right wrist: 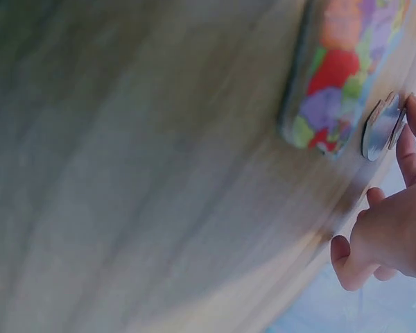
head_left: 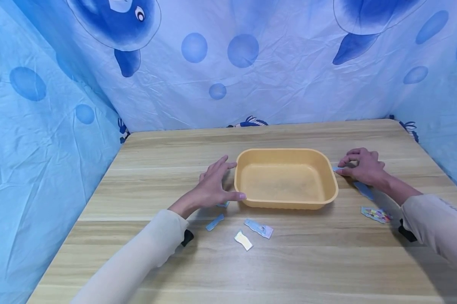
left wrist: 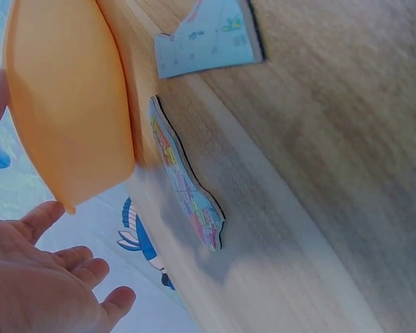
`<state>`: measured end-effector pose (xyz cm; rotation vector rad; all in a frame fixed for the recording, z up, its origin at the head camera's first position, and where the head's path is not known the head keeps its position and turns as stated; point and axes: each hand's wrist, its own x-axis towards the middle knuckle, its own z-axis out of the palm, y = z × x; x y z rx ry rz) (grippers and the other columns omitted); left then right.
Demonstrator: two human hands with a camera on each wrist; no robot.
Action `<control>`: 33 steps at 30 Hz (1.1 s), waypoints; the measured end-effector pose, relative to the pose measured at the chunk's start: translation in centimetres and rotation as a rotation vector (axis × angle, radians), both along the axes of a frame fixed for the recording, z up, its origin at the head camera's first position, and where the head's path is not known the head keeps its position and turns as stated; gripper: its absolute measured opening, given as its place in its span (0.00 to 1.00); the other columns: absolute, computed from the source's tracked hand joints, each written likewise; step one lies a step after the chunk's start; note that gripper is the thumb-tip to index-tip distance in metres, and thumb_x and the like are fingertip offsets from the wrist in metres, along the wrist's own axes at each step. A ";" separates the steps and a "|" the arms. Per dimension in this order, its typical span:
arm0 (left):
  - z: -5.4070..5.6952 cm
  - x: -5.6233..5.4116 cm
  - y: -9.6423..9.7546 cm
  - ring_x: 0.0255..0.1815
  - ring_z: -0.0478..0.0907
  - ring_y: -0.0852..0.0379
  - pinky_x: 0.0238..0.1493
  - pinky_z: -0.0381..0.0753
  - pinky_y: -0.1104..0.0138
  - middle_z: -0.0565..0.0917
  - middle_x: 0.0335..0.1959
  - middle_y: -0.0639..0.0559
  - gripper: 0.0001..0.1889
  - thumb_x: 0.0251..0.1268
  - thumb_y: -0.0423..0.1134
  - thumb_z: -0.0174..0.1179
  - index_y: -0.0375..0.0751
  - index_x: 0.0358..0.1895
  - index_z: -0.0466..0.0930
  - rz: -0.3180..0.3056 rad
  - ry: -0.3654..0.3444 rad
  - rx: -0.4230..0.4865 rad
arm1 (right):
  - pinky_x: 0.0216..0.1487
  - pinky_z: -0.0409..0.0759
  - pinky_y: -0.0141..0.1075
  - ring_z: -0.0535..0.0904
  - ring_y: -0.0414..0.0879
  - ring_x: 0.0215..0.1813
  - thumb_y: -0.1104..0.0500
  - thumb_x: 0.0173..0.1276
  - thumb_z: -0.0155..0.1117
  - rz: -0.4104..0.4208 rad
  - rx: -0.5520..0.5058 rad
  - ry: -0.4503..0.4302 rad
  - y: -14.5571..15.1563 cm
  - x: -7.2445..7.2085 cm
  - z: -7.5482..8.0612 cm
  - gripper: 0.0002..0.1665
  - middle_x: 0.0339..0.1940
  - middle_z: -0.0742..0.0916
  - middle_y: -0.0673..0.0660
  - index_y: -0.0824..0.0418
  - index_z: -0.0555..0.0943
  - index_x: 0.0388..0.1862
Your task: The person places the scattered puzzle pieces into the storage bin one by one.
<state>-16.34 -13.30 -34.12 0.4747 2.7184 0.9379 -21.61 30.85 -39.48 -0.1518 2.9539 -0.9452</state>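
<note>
A yellow-orange plastic basin (head_left: 285, 203) stands on the table with nothing inside. My left hand (head_left: 215, 185) is spread at its left end, thumb and fingertips at the rim; in the left wrist view the fingers (left wrist: 38, 220) look straight. Just right of the basin, my right hand (head_left: 365, 166) pinches a small blue puzzle piece (head_left: 337, 169) between thumb and forefinger, close to the tabletop. Below that hand lie another blue piece (head_left: 363, 191) and a multicoloured piece (head_left: 376, 215), the latter large in the right wrist view (right wrist: 333, 90).
Several flat printed pieces lie in front of the basin's left side: a blue strip (head_left: 215, 222), a blue-and-pink piece (head_left: 259, 228), a pale piece (head_left: 243, 240) and one partly under the left hand (head_left: 223, 204). Blue printed curtains (head_left: 289, 97) enclose the wooden table (head_left: 308, 270).
</note>
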 end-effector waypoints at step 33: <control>-0.1 0.0 0.1 0.78 0.37 0.51 0.69 0.37 0.42 0.42 0.79 0.54 0.50 0.48 0.61 0.71 0.52 0.74 0.56 -0.003 -0.008 -0.003 | 0.50 0.44 0.72 0.54 0.78 0.65 0.62 0.58 0.70 0.145 -0.031 0.244 -0.1 -0.5 0.3 0.06 0.63 0.72 0.78 0.61 0.84 0.22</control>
